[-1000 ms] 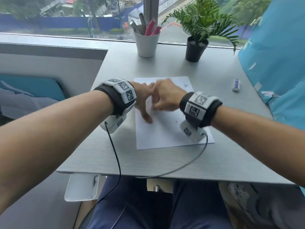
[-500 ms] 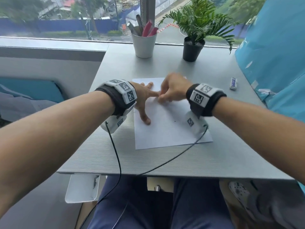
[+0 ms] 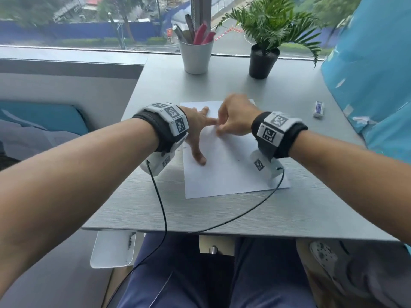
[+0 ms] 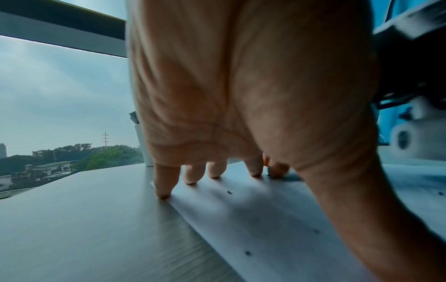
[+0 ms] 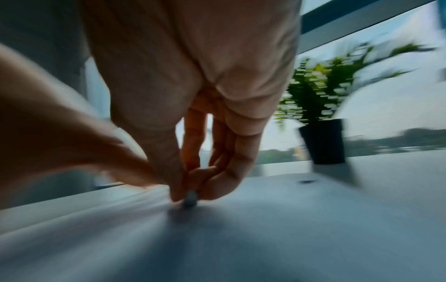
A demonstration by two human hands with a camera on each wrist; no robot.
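Outdoors, red roadside sign (image 3: 169, 32): yellow M arch. Left wristband (image 3: 175, 121) and right wristband (image 3: 274, 128): black-and-white square code markers, tiny print beside them illegible. Blue label on eraser (image 3: 318, 109) too blurred to read; paper (image 3: 222, 174) shows dark specks only.

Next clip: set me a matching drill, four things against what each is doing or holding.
1 left hand
2 right hand
3 white cup
4 black pot

a holds a green plant
b pinches a small grey object on the paper
c fingers spread, pressing the paper
d holds pens

Pairs: 1-c, 2-b, 3-d, 4-a
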